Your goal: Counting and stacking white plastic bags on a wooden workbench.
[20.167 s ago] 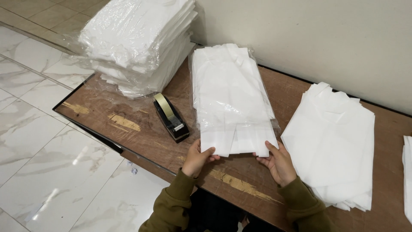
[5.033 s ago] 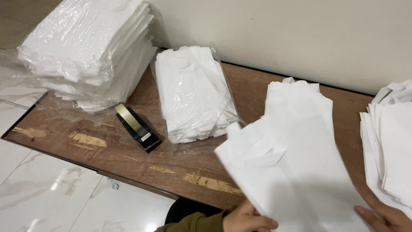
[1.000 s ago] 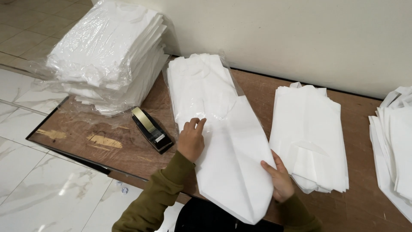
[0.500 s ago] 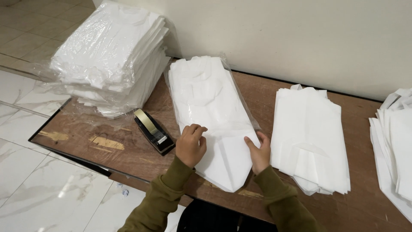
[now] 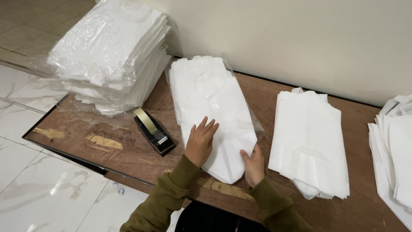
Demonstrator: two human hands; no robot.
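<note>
Tape dispenser (image 5: 153,131) blocks left; bare wood gap right.

Left hand (image 5: 201,144) flat, fingers spread, on a folded white fabric piece (image 5: 223,141) atop a white stack in clear plastic (image 5: 201,88), mid table. Right hand (image 5: 253,163) grips the piece's near-right edge. Black-and-gold tape dispenser (image 5: 153,131) just left of the left hand. Tall plastic-wrapped white stack (image 5: 113,53) far left. Loose white stack (image 5: 310,141) to the right; another white pile (image 5: 397,150) at right edge. Worn brown wooden table (image 5: 128,150).

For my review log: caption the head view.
Left hand and right hand press a bagged white stack beside a tape dispenser.
</note>
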